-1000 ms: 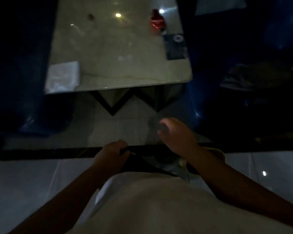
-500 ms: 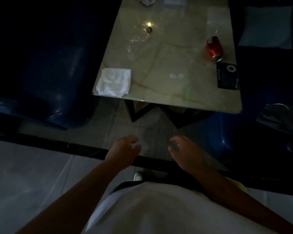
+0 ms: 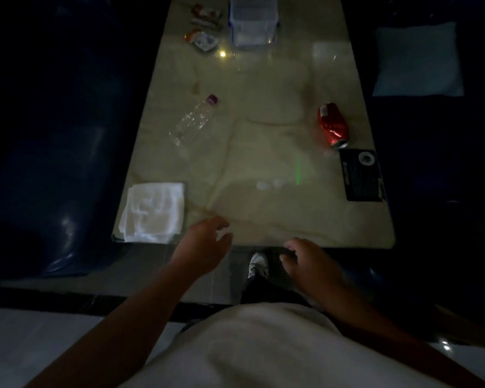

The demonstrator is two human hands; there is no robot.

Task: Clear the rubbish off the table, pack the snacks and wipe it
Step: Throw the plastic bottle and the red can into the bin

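Note:
A pale marble table fills the dim view. On it lie a folded white cloth at the near left corner, an empty clear plastic bottle with a purple cap, a crushed red can at the right, and snack packets at the far left beside a clear plastic box. My left hand hovers over the near edge, right of the cloth, fingers apart and holding nothing. My right hand hangs just short of the edge, fingers loosely curled, also holding nothing.
A black card lies at the table's right edge near the can. Dark blue seats flank both sides, with a pale cushion on the right one. My shoe stands on the tiled floor below the near edge.
I have stepped up to the table, which now fills the view with its far end visible. Both hands rose from waist level to the near edge.

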